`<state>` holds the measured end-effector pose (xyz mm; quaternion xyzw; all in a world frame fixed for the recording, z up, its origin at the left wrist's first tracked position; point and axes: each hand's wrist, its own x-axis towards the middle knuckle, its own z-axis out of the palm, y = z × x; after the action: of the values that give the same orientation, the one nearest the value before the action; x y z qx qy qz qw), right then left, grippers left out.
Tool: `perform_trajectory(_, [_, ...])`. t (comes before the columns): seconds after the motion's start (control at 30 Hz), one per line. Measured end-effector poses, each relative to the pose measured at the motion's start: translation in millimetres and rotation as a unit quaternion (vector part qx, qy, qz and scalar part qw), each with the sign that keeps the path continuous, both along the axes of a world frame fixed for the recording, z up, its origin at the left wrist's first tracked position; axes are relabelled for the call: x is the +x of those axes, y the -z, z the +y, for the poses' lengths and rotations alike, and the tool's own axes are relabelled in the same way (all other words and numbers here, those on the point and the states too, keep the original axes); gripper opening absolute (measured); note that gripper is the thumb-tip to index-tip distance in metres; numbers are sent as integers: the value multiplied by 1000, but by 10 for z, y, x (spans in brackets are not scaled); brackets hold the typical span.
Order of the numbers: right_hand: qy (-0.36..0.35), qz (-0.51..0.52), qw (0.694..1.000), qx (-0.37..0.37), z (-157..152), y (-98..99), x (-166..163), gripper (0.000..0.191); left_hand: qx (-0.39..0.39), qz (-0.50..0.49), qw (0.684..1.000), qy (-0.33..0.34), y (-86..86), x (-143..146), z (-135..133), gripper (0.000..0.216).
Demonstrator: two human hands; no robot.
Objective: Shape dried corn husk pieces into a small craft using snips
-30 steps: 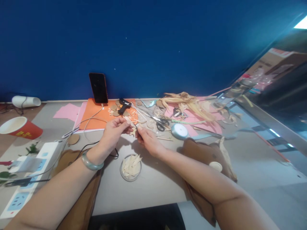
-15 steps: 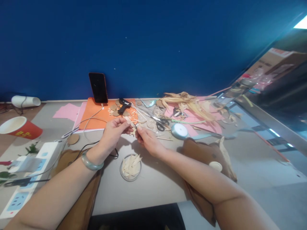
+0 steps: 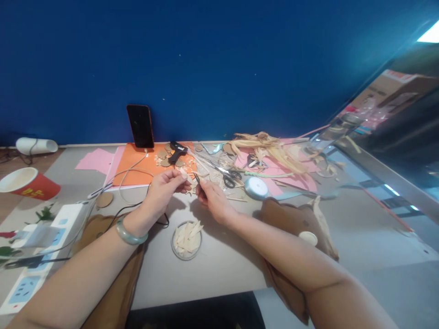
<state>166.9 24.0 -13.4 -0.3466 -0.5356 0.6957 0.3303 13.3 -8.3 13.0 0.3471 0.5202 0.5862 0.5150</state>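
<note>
Worktop (image 3: 219,269), grey, its far edge against a blue wall. Brown cloth (image 3: 118,283), under the left forearm, near left corner; a second brown cloth (image 3: 284,217), under the right forearm. Power strip (image 3: 72,214), white, toward the left edge. Orange sheet (image 3: 126,167), at the far edge, left of middle. Dried husks (image 3: 262,138), in a loose heap, far edge, right of middle. Left hand (image 3: 165,187), thumb and forefinger pinched on what appears to be a small pale piece, partly hidden. Right hand (image 3: 213,197), fingers curled round a slim tool. Phone (image 3: 140,125), upright at the far edge. Round dish (image 3: 187,259) of pale cut strips (image 3: 188,236), between hands and near edge. Slim tool (image 3: 196,177), dark, tip near the left fingertips. Small pale piece (image 3: 184,176), at the left thumb, just beside the tool.
</note>
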Motion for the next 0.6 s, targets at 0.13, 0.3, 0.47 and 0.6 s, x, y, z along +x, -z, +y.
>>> perform_trajectory(0.13, [-25, -1, 1000, -7, 26, -34, 21, 43, 8, 43, 998, 41, -12, 18, -14, 27])
perform_trajectory(0.3, [-41, -15, 999, 29, 12, -61, 36, 43, 22, 91, 993, 75, -24, 19, -20, 27])
perform_trajectory(0.47, [-43, -31, 998, 47, -7, -82, 33, 44, 10, 109, 990, 93, -63, 28, -36, 25])
perform_trajectory(0.6, [-43, -29, 997, 49, -10, -68, 25, 44, -9, 118, 989, 93, -106, 49, -45, 24])
